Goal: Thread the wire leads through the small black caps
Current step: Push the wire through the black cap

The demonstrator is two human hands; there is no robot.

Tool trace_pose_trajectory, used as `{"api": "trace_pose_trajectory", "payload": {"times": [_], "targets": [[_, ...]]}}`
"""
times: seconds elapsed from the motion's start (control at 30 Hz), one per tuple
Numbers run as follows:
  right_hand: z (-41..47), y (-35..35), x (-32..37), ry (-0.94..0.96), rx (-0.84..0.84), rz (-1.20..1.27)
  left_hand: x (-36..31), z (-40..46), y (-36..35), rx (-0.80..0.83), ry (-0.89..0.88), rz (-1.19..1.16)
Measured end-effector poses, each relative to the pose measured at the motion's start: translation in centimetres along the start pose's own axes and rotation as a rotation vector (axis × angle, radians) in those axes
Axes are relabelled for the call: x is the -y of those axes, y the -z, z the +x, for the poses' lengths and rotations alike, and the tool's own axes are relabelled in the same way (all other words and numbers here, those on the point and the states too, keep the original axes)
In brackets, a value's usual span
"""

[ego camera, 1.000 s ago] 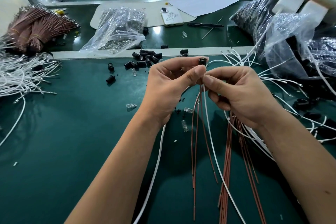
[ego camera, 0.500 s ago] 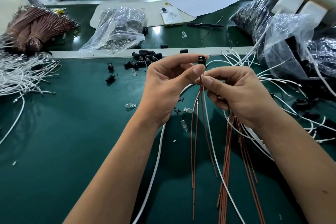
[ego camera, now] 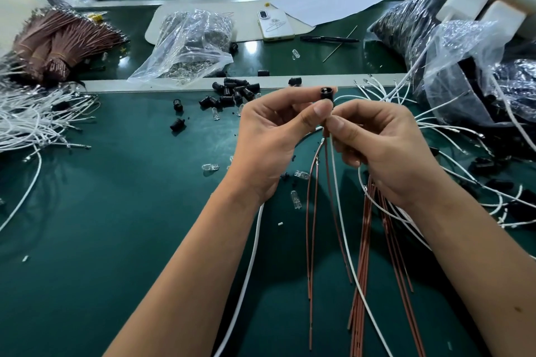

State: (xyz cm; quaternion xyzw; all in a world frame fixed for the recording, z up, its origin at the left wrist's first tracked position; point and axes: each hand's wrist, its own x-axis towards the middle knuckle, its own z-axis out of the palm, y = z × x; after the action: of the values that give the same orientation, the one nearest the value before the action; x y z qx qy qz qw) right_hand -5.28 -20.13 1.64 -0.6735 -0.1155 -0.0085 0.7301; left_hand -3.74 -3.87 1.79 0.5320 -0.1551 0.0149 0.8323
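We note the black cap [ego camera: 327, 95] now turned open-end up; left hand [ego camera: 271, 142] pinches it, right hand [ego camera: 385, 151] pinches wires [ego camera: 326, 136] beneath.

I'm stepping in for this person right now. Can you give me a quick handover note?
Left hand pinches one black cap, open end up.
Right hand pinches the wire leads just below it; brown and white wires hang toward you.
Whether the leads are fully through, I cannot tell.
Left: loose caps at the mat's far edge, white wires far left, brown bundles behind them.
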Motion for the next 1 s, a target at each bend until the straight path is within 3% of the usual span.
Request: {"api": "trace_pose_trajectory", "payload": {"times": [0.27,1.0], "targets": [[-0.05,-0.41,0.02,-0.039,0.105,-0.011,0.22,-0.12,-0.48,-0.038,0.046,-0.062],[0.24,-0.57,-0.16,-0.094,0.053,0.173,0.36,-0.1,-0.18,0.005,0.101,-0.03]]}}
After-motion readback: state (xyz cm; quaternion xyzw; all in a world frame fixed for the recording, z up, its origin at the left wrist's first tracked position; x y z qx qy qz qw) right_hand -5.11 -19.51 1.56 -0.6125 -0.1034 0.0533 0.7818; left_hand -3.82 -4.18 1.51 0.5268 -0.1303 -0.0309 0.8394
